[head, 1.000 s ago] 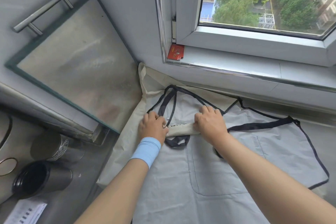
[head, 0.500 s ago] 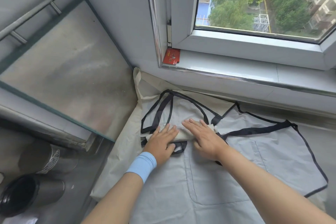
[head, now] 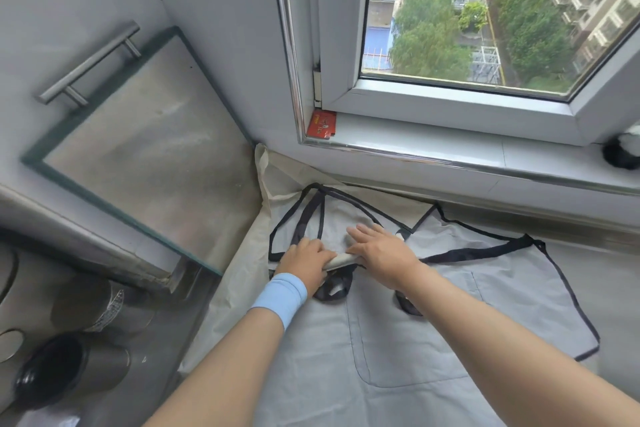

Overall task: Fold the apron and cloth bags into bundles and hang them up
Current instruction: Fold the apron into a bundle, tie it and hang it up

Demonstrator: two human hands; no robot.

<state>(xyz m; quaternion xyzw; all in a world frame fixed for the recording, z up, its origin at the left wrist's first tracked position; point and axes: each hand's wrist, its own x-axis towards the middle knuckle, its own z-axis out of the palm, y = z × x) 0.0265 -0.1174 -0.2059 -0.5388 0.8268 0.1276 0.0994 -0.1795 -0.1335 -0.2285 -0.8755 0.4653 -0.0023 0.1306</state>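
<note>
A grey apron (head: pixel 433 340) with black trim lies spread flat on the counter below the window, its neck strap (head: pixel 313 215) at the far end. A cream cloth bag (head: pixel 242 291) lies under it and shows along the left side. On the apron's top part sits a small cream rolled cloth (head: pixel 341 258). My left hand (head: pixel 306 262), with a blue wristband, curls its fingers over the roll's left end. My right hand (head: pixel 381 251) presses on the right part of the roll with straight fingers.
A glass cabinet door (head: pixel 138 163) with a metal bar handle (head: pixel 90 62) stands close on the left. Metal cups (head: pixel 69 367) lie at the lower left. A red card (head: pixel 322 125) and a dark object (head: pixel 621 152) sit on the window sill.
Half a second ago both hands lay flat on the roll. Now my left fingers curl over its left end, while my right hand stays flat on it.
</note>
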